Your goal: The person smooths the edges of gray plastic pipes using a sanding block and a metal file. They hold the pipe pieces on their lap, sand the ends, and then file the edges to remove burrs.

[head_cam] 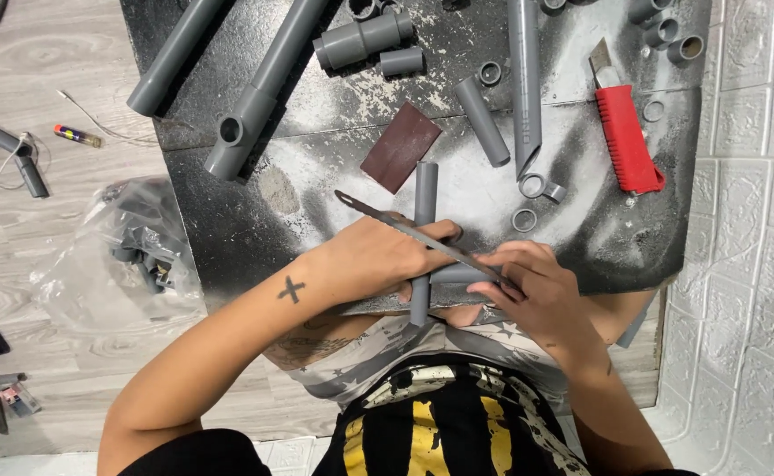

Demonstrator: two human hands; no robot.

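Head view, looking straight down: at the lower middle of the frame, the left hand (pixel 383 257) lies curled over a short grey pipe piece (pixel 423 207), fingers wrapped close about it and pinning it to the dusty black board (pixel 228 229). The pipe runs up and down the frame, its upper end clear of the hand and its lower end showing below the palm. Just to the right, the right hand (pixel 532 295) has its fingers closed tight around one end of a thin metal saw blade (pixel 405 227). The blade slants from that hand up to the left, crossing the pipe and the left hand's knuckles; its free tip ends above the left wrist.

Touching the pipe's upper end on its left lies a dark red sheet of sandpaper (pixel 400 146). A red utility knife (pixel 623 132) lies at the upper right. Long grey pipes (pixel 268 84) and small fittings and rings are scattered along the top of the board. A clear plastic bag (pixel 131 251) with dark parts sits on the wooden floor at the left.
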